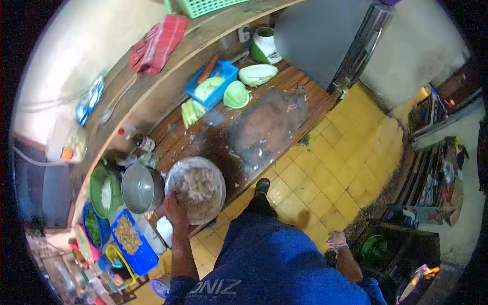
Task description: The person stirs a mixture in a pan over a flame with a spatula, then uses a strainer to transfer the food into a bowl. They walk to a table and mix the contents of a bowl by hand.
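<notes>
My left hand (pixel 175 211) grips the near-left rim of a wide pale bowl (pixel 219 178), its fingers closed over the edge. Inside lies a pale, shredded-looking mixture (pixel 200 185); I cannot make out exactly what it is. The bowl is at the front edge of the wooden counter (pixel 213 140). Off to my right side, over the floor, hangs my right hand (pixel 336 240), fingers loosely apart, with nothing in it and whitish smears on it. Close to the left of the bowl stands a deep grey metal pot (pixel 140 185).
Cabbage pieces (pixel 257 74) and a blue basket (pixel 229 76) holding a carrot (pixel 208 70) are farther along the counter. A green basin (pixel 96 190) and a blue tray (pixel 145 262) of light brown pieces sit at left. Low at right, a flame (pixel 432 273) burns.
</notes>
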Tool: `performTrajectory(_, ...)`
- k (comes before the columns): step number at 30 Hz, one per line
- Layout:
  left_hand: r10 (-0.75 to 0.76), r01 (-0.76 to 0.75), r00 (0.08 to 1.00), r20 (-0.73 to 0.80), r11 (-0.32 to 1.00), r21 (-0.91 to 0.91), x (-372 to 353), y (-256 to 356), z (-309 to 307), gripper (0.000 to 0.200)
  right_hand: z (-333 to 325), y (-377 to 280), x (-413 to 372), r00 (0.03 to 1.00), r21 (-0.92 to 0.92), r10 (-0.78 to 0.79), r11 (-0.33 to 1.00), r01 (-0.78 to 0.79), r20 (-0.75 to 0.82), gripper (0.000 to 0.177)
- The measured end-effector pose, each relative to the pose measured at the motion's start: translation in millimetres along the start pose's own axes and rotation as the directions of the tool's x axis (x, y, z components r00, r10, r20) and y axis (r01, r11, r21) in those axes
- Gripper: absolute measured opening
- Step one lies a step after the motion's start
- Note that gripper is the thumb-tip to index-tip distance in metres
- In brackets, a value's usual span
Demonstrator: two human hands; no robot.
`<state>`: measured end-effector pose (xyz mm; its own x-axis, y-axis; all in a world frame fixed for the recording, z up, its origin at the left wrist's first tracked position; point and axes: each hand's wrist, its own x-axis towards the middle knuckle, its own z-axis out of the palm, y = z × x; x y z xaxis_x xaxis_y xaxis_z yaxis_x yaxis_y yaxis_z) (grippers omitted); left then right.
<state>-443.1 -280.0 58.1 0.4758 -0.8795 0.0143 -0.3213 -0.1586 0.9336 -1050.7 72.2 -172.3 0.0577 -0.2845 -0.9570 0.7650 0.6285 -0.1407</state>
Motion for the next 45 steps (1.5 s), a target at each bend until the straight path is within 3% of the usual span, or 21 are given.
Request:
performTrajectory(6,-0.164,0.22,0.922,0.35,0.967,-0.127,44.6,68.1,138.8,0.036,80.2,-32.1,-63.3,0.956,-0.169,-0.199,0.972,0.164,-0.218,0.011)
performTrajectory(7,0.126,-0.093,0.927,0.352,0.99,-0.109,55.0,51.2,174.6,0.031,91.2,-38.6,-71.2,0.969,-0.11,-0.164,0.983,0.146,-0.183,0.007)
performTrajectory(8,0.41,-0.398,0.838,0.36,0.911,-0.112,61.3,60.3,204.7,0.027,104.0,-42.4,-88.4,0.893,-0.423,-0.37,0.874,0.24,-0.258,0.008)
performTrajectory(10,0.405,-0.421,0.766,0.5,0.903,-0.087,68.1,91.2,254.9,0.024,74.4,-51.5,-80.4,0.868,-0.332,-0.486,0.839,0.431,-0.101,0.009)
performTrajectory(11,0.375,-0.444,0.698,0.61,0.895,-0.042,59.9,120.7,278.9,0.021,52.2,-42.4,-76.2,0.799,-0.248,-0.598,0.767,0.592,0.056,0.01)
performTrajectory(13,0.274,-0.416,0.619,0.736,0.909,0.012,49.3,168.9,309.0,0.022,35.1,-12.5,-60.6,0.52,-0.871,-0.854,0.276,0.407,-0.028,0.017)
performTrajectory(15,0.227,-0.371,0.556,0.8,0.928,-0.005,33.5,184.7,340.4,0.025,36.5,16.0,-63.9,0.296,-0.861,-0.952,0.083,0.503,0.081,0.02)
performTrajectory(17,0.297,-0.409,0.475,0.828,0.908,-0.091,13.5,188.8,366.7,0.027,56.7,30.4,-77.7,0.635,-0.678,-0.656,0.683,0.272,-0.407,0.019)
performTrajectory(18,0.333,-0.403,0.452,0.828,0.904,-0.144,-0.7,189.5,380.0,0.027,53.8,50.1,-80.8,0.593,-0.616,-0.639,0.735,0.283,-0.49,0.019)
performTrajectory(20,0.387,-0.489,0.285,0.877,0.845,-0.214,-20.9,184.5,398.8,0.025,44.5,83.8,-91.2,0.666,-0.99,-0.734,0.056,-0.132,-0.131,0.018)
performTrajectory(23,0.628,-0.583,-0.066,0.775,0.606,-0.541,-59.6,186.9,442.3,0.021,31.9,133.3,-92.2,0.709,-0.959,-0.653,0.254,-0.126,-0.266,0.015)
performTrajectory(25,0.547,-0.345,-0.151,0.823,0.752,-0.563,-69.1,146.2,511.8,0.019,14.9,155.6,-84.7,0.73,-0.934,-0.613,0.345,-0.097,-0.302,0.014)
performTrajectory(26,0.444,-0.108,-0.222,0.868,0.874,-0.474,-78.9,138.8,545.9,0.017,8.4,165.0,-78.5,0.737,-0.71,-0.497,0.703,0.033,-0.458,0.011)
performTrajectory(27,0.453,-0.116,-0.264,0.851,0.861,-0.495,-109.8,161.4,556.7,0.017,4.2,168.2,-70.1,0.77,-0.351,-0.34,0.922,0.161,-0.54,0.01)
performTrajectory(29,0.545,-0.364,-0.177,0.819,0.737,-0.569,-194.6,230.2,553.6,0.013,11.5,145.0,-97.0,0.754,-0.349,-0.287,0.934,0.081,-0.591,0.014)
performTrajectory(30,0.38,-0.186,-0.201,0.903,0.89,-0.416,-219.5,240.8,571.3,0.013,0.3,146.9,-87.0,0.719,-0.463,-0.369,0.883,0.073,-0.589,0.015)
performTrajectory(35,0.486,-0.253,-0.347,0.802,0.775,-0.58,-314.5,269.3,637.5,0.013,-0.8,124.3,-104.8,0.581,-0.415,-0.407,0.901,0.128,-0.705,0.011)
performTrajectory(37,0.363,-0.221,-0.469,0.805,0.834,-0.505,-341.4,251.6,664.9,0.011,-14.0,136.1,-83.9,0.274,-0.713,-0.671,0.696,-0.091,-0.689,0.011)
performTrajectory(39,0.338,-0.263,-0.613,0.715,0.765,-0.588,-354.3,218.4,696.2,0.012,0.5,134.9,-108.6,0.299,-0.511,-0.535,0.845,0.16,-0.791,0.013)
performTrajectory(41,0.223,-0.296,-0.728,0.648,0.75,-0.591,-351.7,162.9,745.8,0.018,32.0,125.3,-137.3,0.465,0.32,0.037,0.773,0.547,-0.885,0.016)
performTrajectory(45,-0.147,-0.503,-0.801,0.58,0.69,-0.52,-303.5,44.1,817.1,0.024,84.5,182.5,-52.3,0.468,0.524,0.288,0.673,0.522,-0.835,0.025)
